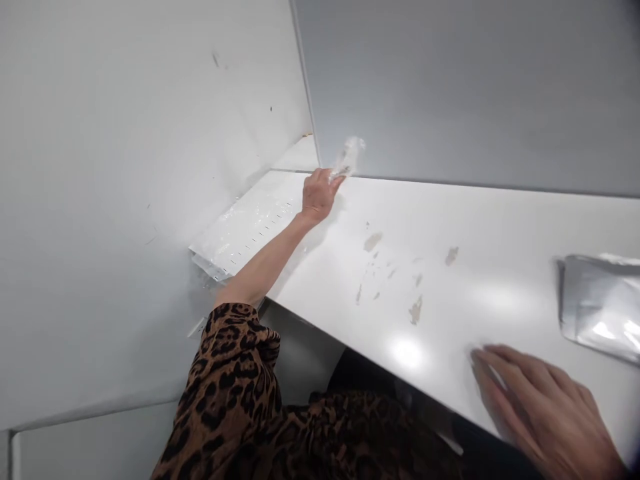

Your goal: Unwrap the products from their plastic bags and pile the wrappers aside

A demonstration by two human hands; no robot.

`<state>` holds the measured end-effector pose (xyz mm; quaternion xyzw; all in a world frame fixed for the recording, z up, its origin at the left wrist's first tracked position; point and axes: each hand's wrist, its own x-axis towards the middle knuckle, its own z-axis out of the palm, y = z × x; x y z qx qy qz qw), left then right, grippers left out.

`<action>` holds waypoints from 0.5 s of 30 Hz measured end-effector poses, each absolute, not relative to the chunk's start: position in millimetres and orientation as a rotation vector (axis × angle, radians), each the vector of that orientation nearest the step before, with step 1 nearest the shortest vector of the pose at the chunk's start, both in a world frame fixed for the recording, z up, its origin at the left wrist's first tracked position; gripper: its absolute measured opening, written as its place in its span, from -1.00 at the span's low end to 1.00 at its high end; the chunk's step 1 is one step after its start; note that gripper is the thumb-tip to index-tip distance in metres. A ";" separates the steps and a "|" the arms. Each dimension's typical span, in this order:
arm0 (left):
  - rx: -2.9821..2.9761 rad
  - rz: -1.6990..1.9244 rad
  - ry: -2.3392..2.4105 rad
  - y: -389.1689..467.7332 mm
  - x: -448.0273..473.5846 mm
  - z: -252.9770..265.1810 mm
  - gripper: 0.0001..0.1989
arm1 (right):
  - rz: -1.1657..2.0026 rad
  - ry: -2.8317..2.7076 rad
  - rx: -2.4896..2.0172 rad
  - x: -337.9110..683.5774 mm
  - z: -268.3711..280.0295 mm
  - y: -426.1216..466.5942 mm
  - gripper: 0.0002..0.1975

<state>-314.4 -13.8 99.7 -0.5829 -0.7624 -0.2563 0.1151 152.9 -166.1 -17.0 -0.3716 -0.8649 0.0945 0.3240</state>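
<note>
Head view: left hand (318,195) reached to far corner of white surface (500,227), grip pinched on small clear plastic bag (349,157) raised above it. Stack of clear bags (240,233) lay beside forearm. Right hand (540,407) flat, fingers spread, blurred, near silver pouch (600,303).

A white tabletop (500,220) is seen, marked with brownish worn patches (415,310) near its middle. A silver foil bag (600,307) is laid flat at the right edge. Grey partition panels (475,87) are set up along the back and the left side.
</note>
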 end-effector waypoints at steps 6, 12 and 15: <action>-2.170 -0.478 -2.036 -65.2 -170.6 41.9 -0.53 | 0.211 -2.341 -0.889 145.5 -12.8 -166.6 -0.73; -2.206 -0.382 -2.026 -93.3 -95.2 36.1 -0.50 | 0.298 -2.229 -0.858 149.6 -13.9 -162.2 -0.74; -2.249 -0.571 -1.929 -103.9 -72.3 50.1 -0.37 | 0.199 -2.006 -1.023 180.1 -16.2 -142.6 -0.70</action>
